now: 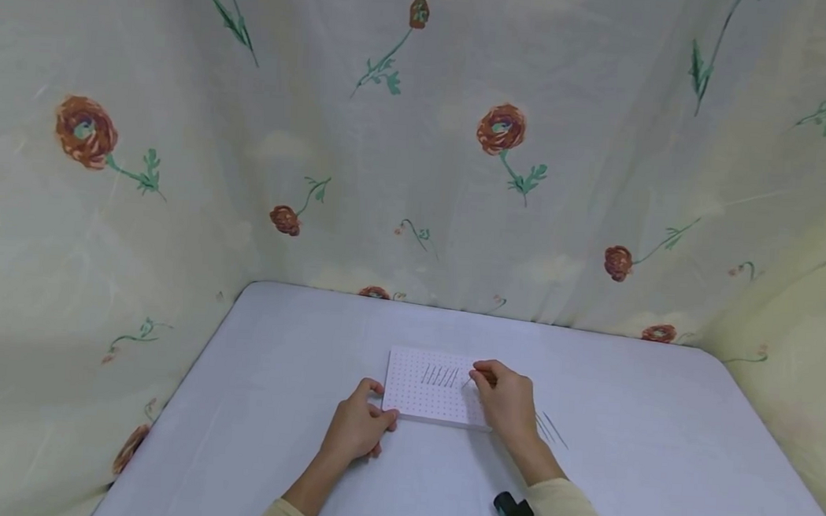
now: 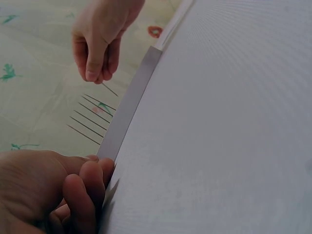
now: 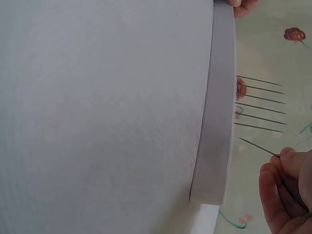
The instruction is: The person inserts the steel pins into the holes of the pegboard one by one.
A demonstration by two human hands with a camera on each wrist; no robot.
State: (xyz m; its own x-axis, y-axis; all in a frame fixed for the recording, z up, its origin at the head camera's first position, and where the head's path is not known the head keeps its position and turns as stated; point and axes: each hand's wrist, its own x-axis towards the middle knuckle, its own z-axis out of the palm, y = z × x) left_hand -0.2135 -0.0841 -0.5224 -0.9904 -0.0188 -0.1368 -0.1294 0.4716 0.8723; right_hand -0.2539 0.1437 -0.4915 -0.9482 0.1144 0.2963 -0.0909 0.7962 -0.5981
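A white board with a grid of small dots or holes lies on the table. Several thin dark needles stand in a row in it, slightly tilted in the head view. My right hand pinches one more needle between thumb and fingertips. Its free tip points toward the board's face, beside the end of the row; in the right wrist view a small gap shows between tip and board. At the board's near left corner, my left hand grips the edge with thumb and fingers.
A few loose needles lie on the white table, right of the board and near my right forearm. A black device sits by the right wrist. Behind and beside the table hangs a flowered curtain.
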